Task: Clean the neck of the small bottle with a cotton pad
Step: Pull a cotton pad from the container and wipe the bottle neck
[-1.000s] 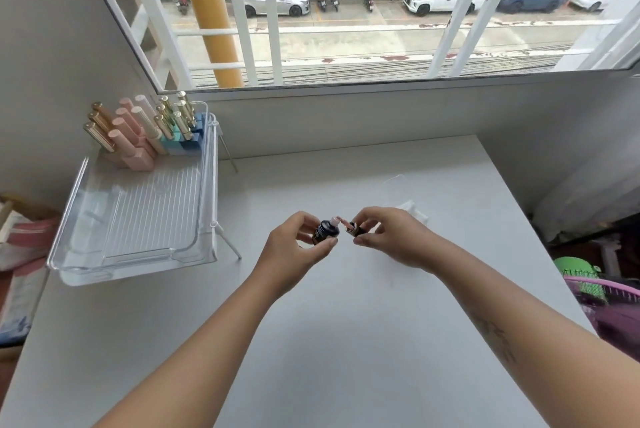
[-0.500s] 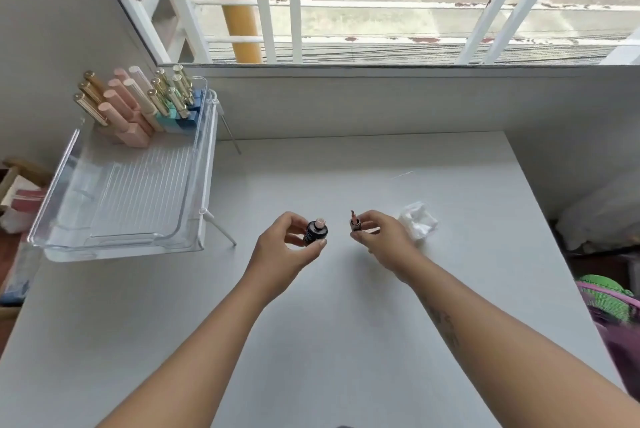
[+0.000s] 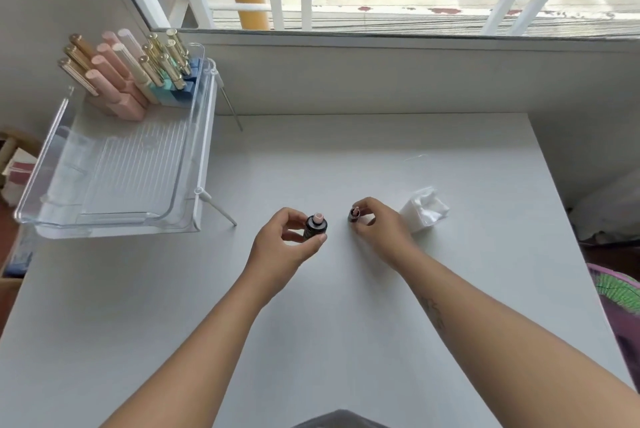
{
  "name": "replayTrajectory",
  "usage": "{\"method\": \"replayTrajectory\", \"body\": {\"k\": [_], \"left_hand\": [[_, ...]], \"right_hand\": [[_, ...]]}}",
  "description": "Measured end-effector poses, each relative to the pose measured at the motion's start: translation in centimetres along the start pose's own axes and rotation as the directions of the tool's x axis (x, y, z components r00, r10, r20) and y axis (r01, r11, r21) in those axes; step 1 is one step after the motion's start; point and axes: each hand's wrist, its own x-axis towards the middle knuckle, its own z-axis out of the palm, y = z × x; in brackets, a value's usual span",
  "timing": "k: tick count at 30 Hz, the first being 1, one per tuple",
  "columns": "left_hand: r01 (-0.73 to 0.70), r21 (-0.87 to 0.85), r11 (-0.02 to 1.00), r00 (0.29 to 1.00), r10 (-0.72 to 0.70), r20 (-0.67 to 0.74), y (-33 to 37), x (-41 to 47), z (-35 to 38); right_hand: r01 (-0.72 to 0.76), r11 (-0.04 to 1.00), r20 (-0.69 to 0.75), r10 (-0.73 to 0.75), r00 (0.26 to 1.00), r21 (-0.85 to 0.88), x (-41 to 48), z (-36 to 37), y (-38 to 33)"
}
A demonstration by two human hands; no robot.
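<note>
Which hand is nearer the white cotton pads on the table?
Right. The right hand, holding the cap, sits just beside the cotton pads. The left hand, holding the small bottle, is farther off.

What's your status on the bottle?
Left hand holds open bottle; right hand holds cap. Neck uncleaned. Pads beside right hand, nothing blocking.

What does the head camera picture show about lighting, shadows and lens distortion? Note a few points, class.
Head view: soft daylight from the window lights the white table evenly, with only faint shadows under the left hand and right hand; the wide lens bends the table edges and window bars outward; the small dark bottle is sharp enough to show its pale neck, while the white cotton pads look slightly washed out.
</note>
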Motion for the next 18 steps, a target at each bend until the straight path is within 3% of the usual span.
{"method": "replayTrajectory", "body": {"k": [6, 11, 14, 18], "left_hand": [[-0.02, -0.002, 1.0, 0.999, 0.02, 0.031, 0.5, -0.4, 0.3], [-0.034, 0.005, 0.999, 0.997, 0.033, 0.076, 0.4, -1.0, 0.6], [-0.038, 0.014, 0.999, 0.996, 0.036, 0.082, 0.6, -1.2, 1.0], [-0.047, 0.009, 0.999, 0.996, 0.047, 0.079, 0.8, -1.5, 1.6]], "right_hand": [[0.055, 0.998, -0.028, -0.055, 0.998, -0.002, -3.6, -1.5, 0.4], [0.162, 0.987, -0.307, -0.148, 0.94, 0.018, -4.9, -6.0, 0.5], [0.102, 0.99, -0.425, -0.136, 0.895, -0.1, -3.9, -9.2, 1.6], [0.095, 0.915, -0.298, -0.224, 0.928, -0.392, -2.3, -11.5, 3.1]]}}
